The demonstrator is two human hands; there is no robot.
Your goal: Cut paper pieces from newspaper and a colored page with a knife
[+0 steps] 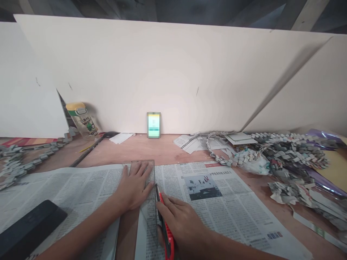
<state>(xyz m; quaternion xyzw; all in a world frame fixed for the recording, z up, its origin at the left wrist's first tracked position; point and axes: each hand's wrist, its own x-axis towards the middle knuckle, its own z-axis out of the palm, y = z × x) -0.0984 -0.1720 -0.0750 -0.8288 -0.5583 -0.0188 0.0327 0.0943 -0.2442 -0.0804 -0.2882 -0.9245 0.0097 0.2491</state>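
We saw a red, slim plastic utility knife (166,231) lying along the right edge of a clear, flat rectangular ruler (148,202), its tip set against that edge on a wide sheet of printed newspaper (225,206) spread over the table (168,150). The right hand (181,224) was clenched around the knife, fingers wrapped over its body. The left hand (135,186) lay released and flat, palm down, fingers spread on the upper part of the ruler, pressing it onto the paper. A dark flat rectangular object (29,225) rested at the near left on the newspaper. Further back, a small upright card with green and yellow print (153,125) leaned against the pale wall board (173,72), and a clear bottle with a yellow lid (82,121) stood at the left. Heaps of woven grey folded-paper chains (284,151) covered the right side of the table, with another such chain (18,159) at the far left.
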